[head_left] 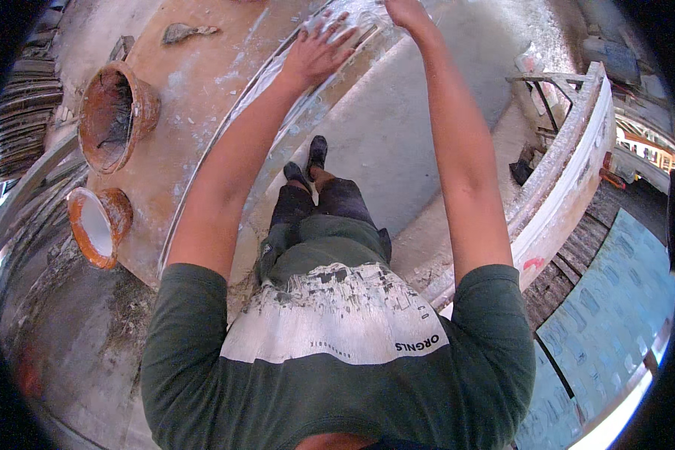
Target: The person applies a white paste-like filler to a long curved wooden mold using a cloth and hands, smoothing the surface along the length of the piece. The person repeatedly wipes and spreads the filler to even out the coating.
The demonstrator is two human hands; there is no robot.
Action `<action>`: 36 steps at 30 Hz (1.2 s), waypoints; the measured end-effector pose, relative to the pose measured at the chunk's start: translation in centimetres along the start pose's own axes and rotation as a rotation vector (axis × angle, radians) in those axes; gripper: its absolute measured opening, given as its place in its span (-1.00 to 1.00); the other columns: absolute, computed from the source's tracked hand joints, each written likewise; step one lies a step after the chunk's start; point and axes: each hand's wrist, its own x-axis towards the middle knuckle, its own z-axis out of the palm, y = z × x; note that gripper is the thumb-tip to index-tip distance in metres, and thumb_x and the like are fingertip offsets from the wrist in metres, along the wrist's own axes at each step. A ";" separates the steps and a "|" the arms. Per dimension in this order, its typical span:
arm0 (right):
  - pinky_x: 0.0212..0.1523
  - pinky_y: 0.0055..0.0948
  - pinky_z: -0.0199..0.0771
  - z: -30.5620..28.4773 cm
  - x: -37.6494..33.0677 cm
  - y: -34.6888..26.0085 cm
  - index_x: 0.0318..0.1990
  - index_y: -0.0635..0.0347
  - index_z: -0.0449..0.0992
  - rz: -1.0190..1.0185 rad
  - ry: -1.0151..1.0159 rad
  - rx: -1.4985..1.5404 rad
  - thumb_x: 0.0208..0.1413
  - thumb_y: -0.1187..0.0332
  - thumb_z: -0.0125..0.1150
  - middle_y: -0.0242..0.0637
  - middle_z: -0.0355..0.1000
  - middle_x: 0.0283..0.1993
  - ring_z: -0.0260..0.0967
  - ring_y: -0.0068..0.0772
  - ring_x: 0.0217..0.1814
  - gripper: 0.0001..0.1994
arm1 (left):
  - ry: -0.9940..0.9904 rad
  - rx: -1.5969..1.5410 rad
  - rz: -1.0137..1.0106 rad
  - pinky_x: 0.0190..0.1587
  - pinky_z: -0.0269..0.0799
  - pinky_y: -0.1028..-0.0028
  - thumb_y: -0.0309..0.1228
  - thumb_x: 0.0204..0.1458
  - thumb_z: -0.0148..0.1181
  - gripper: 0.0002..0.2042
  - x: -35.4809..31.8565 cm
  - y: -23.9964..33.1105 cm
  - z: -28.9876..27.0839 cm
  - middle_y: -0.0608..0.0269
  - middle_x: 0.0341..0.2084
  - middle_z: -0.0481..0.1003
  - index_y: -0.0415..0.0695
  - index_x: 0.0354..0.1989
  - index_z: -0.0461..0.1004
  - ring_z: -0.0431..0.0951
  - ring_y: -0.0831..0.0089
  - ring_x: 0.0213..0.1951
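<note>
While left hand spreads flat on white moulding | right hand fingers cropped, unclear

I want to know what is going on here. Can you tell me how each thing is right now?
left hand: open, fingers spread, flat on the white curved strip
right hand: at the picture's top edge, grip hard to tell
white curved strip: lying along the table edge, wet-looking
upper bucket: upright, dark inside, crusted
lower bucket: upright, white inside
trowel: lying flat, smeared
brown table: splashed with white
</note>
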 end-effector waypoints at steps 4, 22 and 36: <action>0.08 -0.03 0.22 0.8 -6.2 -6.0 -0.26 0.48 0.47 -0.111 -0.011 -0.022 0.18 -0.05 -0.32 0.22 0.41 -0.22 0.33 0.24 -0.08 -0.36 | -0.088 -0.065 -0.115 0.26 -0.11 0.04 -0.01 0.16 -0.32 -0.51 -5.5 -2.3 -0.5 0.29 0.31 -0.08 0.16 0.25 0.09 -0.18 0.15 0.33; 0.17 -0.03 0.06 -0.9 3.3 4.3 -0.14 0.42 0.44 -0.001 -0.105 -0.058 0.21 -0.01 -0.49 0.17 0.36 -0.07 0.26 0.14 0.08 -0.36 | -0.090 0.120 0.108 0.26 -0.11 0.07 -0.03 0.16 -0.31 -0.55 8.6 1.3 1.8 0.40 0.30 -0.05 0.22 0.22 0.15 -0.13 0.37 0.32; -0.10 -0.11 0.38 -3.5 -2.2 4.9 -0.28 0.23 0.47 -0.554 0.193 0.138 -0.08 0.12 0.16 -0.05 0.42 -0.26 0.37 0.04 -0.16 -0.65 | -0.316 -0.074 -0.121 0.29 -0.21 0.09 0.00 0.15 -0.28 -0.49 8.1 -2.4 -0.2 0.25 0.32 -0.13 0.22 0.28 0.00 -0.22 0.10 0.33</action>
